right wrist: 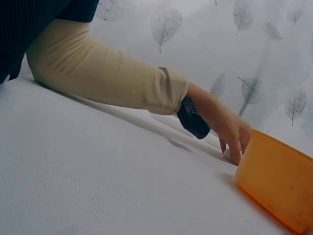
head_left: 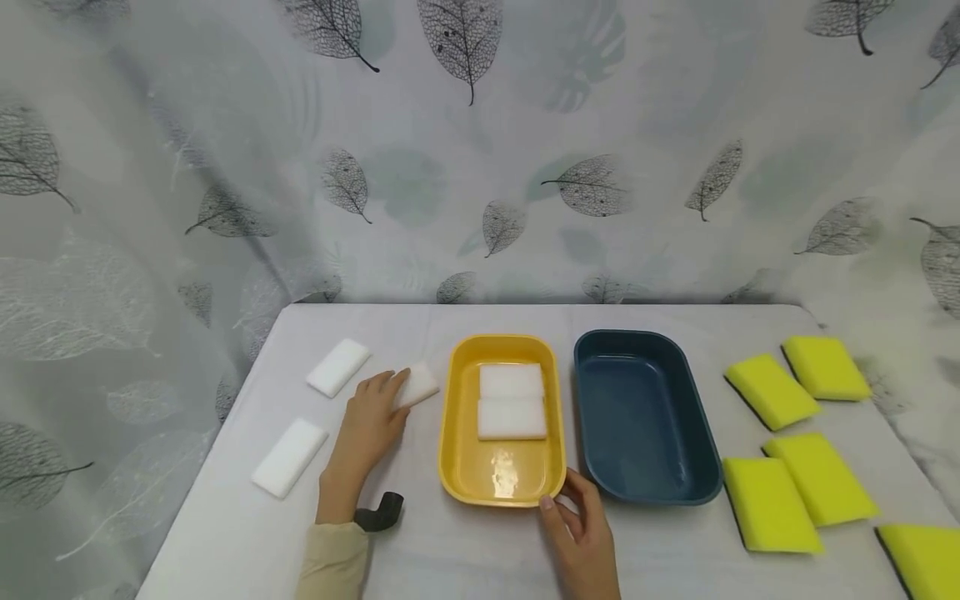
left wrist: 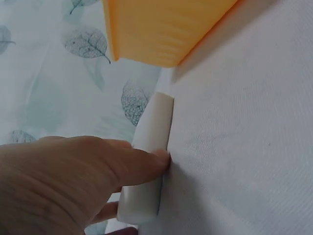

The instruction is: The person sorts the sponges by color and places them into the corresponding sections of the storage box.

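Note:
My left hand (head_left: 369, 423) grips a white sponge block (head_left: 420, 385) just left of the yellow tray (head_left: 501, 492). In the left wrist view the thumb lies along the near side of that white sponge (left wrist: 152, 122), which is right at the tabletop. Inside the yellow tray, two white sponges (head_left: 512, 418) lie against each other toward the back. With thumb and curled fingers, my right hand (head_left: 587, 533) holds the tray's front right corner. In the right wrist view the left hand (right wrist: 226, 125) reaches down behind the yellow tray (right wrist: 279, 178).
Two more white sponges (head_left: 290, 458) lie at the left of the table. A dark blue tray (head_left: 645, 492) stands right of the yellow one. Several yellow-green sponges (head_left: 772, 504) with dark undersides are spread along the right side. A leaf-patterned curtain (head_left: 480, 167) hangs behind.

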